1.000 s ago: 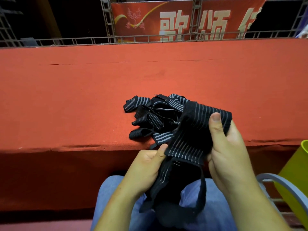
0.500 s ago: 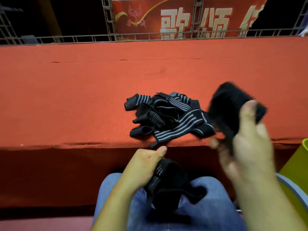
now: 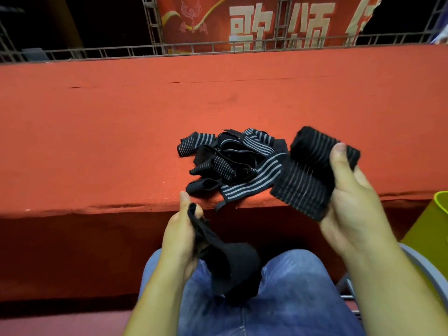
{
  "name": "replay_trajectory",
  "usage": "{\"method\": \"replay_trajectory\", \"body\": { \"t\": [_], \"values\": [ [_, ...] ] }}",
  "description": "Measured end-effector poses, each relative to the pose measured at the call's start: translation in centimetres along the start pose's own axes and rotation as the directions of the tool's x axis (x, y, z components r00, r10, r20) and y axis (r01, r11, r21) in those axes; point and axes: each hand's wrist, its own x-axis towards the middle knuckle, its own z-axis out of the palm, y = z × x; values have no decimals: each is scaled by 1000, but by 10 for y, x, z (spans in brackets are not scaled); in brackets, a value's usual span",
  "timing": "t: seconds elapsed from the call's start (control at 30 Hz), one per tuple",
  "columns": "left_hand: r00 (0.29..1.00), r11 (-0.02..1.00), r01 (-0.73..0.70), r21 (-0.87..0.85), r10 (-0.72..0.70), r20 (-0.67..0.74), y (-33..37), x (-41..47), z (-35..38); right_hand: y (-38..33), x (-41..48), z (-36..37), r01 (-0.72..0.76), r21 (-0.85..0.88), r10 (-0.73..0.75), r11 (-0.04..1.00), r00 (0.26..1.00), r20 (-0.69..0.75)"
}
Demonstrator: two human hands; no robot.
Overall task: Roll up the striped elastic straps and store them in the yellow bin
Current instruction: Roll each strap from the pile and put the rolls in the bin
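**Two straps in hand, the heap on the table, the bin at the right**

The right hand [image 3: 351, 204] grasped a wide striped strap [image 3: 312, 173], thumb laid across its front and fingers hidden behind it; the strap's upper end was curled over into a thick roll, and its lower end hung flat above the front edge of the red table [image 3: 97, 141]. The left hand [image 3: 178, 235] pinched one end of a dark strap [image 3: 230, 263] between thumb and forefinger; the rest of that strap drooped in a loop onto the jeans [image 3: 278, 301] of the seated person; whether the two pieces were joined could not be told. The heap of straps [image 3: 232, 163], black with pale stripes, lay tangled on the table near its front edge, between the two hands and just beside the held striped strap; one striped end lay at the table's edge. The yellow bin [image 3: 434, 229] stood at the right border, below table level and beside a grey chair arm [image 3: 421, 260]; its inside was out of sight. Beyond the table ran a metal railing [image 3: 169, 48], and behind it hung a red banner [image 3: 242, 23] with large pale characters.
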Motion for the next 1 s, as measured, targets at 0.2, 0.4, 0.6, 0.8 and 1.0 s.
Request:
{"method": "replay_trajectory", "body": {
  "t": [0.2, 0.4, 0.6, 0.8, 1.0],
  "values": [
    [998, 993, -56, -103, 56, -6, 23, -8, 12, 7, 0, 3, -61, -22, 62, 998, 998, 11],
    [975, 965, -213, -152, 201, -89, 57, 27, 25, 13, 1, 2, -156, -5, 156, 988, 986, 62],
    [960, 946, -273, -172, 257, -109, 84, 80, 27, 23, 0, 6, -189, -43, 192, 981, 977, 94],
    [973, 982, -189, 0, 187, -135, 43, 129, 0, 36, 0, 0, -230, -20, 231, 973, 966, 118],
    [937, 645, -259, 719, 348, 25, 9, 150, -30, 37, -1, -3, -195, -82, 205, 977, 970, 130]
  ]
}}
